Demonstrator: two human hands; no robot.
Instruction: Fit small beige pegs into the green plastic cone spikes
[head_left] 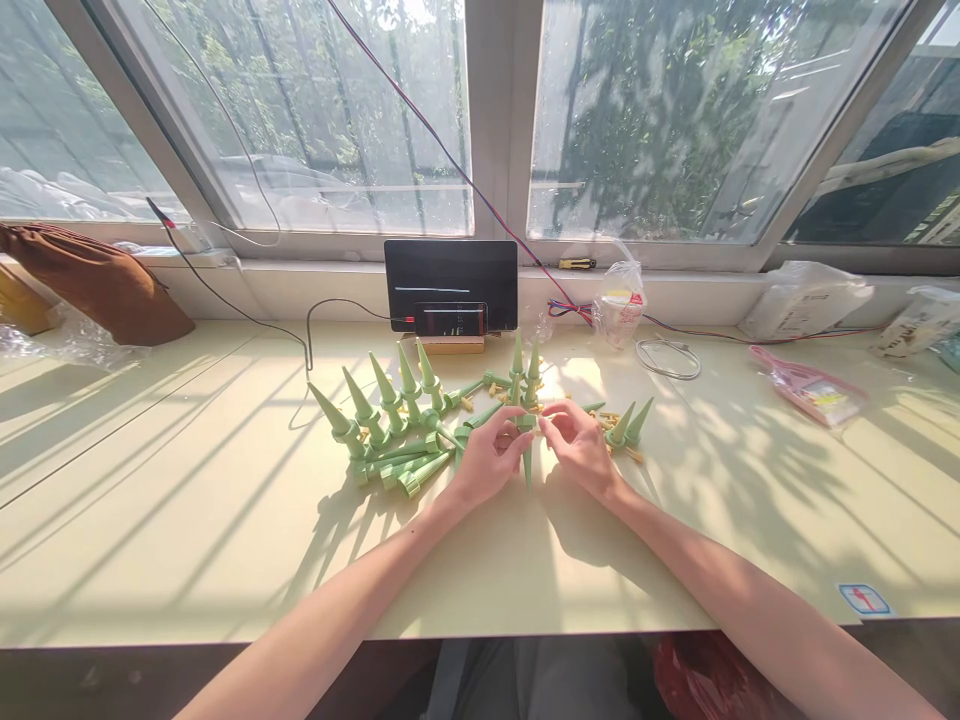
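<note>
My left hand (486,458) is closed on a green cone-shaped plastic spike (527,455) that points down toward the table. My right hand (579,447) pinches at the spike's top end, thumb and forefinger together; whether a small part is between them I cannot make out. To the left, several green spikes (375,410) stand upright in a row, and more lie flat (409,470) beside my left hand. Two upright spikes (628,424) stand right of my right hand, two more (523,368) behind. Small yellow pieces (609,418) lie scattered among them.
A tablet (451,285) with a phone (450,320) propped before it stands at the back centre. A brown bag (97,285) lies back left. Plastic bags (621,300) (806,390), a coiled cable (667,358) and red wires lie back right. The table edge (525,632) is near me.
</note>
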